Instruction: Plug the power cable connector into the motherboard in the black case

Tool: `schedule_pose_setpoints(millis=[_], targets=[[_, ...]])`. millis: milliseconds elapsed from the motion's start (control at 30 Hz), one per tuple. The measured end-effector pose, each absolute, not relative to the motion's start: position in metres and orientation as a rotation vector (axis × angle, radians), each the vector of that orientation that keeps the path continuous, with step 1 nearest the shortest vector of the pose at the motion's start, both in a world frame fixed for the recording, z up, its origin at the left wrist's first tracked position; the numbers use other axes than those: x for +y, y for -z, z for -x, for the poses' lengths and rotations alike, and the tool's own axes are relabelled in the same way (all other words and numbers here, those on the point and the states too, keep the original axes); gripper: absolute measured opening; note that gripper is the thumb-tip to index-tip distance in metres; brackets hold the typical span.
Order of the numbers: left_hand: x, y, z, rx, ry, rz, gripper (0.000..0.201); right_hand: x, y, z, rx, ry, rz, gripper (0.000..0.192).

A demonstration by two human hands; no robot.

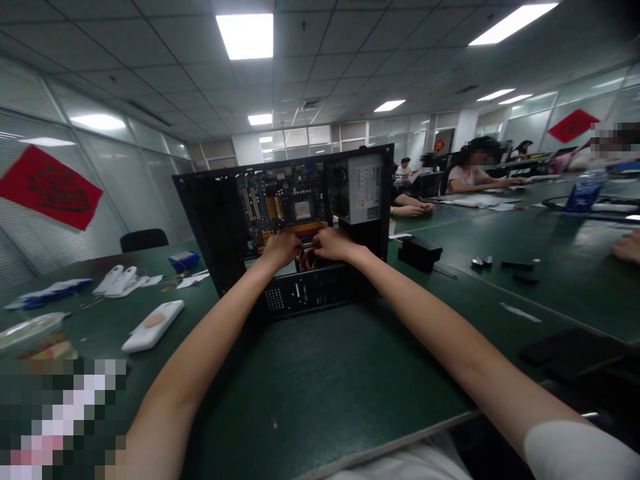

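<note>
An open black computer case (200, 220) stands on the table in front of me, with its inside facing me. Both my hands reach into its lower middle. My left hand (283, 248) is closed, its fingertips beside the lower edge of the motherboard (285, 193); what they pinch is hidden. My right hand (336, 243) is closed at a bundle of red, yellow and black cables (307, 259), which loops down between the hands. Behind the fingers shows a red and yellow strip of slots (309, 231). A silver power supply (365, 190) sits at the case's upper right.
On the left lie a white power bank-like box (154, 325), a blue box (183, 261) and white plastic pieces (120, 280). A black block (420, 253) and small parts (481, 263) lie to the right. People sit farther along the green table (320, 380).
</note>
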State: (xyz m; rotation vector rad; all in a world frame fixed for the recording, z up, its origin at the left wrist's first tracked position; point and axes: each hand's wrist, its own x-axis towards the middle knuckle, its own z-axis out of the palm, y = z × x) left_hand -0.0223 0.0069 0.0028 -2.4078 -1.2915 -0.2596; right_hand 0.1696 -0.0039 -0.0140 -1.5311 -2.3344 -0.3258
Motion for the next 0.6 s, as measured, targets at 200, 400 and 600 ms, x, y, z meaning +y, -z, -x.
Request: schedule_pose_setpoints(millis=[200, 400, 600], targets=[[0.008, -0.003, 0.021, -1.297, 0.235, 2.399, 0.034, -0.004, 0.015, -0.169, -2.361, 0.334, 1.540, 0.027], [0.006, -0.005, 0.014, -1.382, 0.209, 2.350, 0.031, -0.006, 0.014, -0.169, -2.420, 0.404, 1.472, 0.023], [0.005, -0.005, 0.012, -1.377, 0.233, 2.338, 0.032, -0.004, 0.015, -0.165, -2.453, 0.420, 1.375, 0.025]])
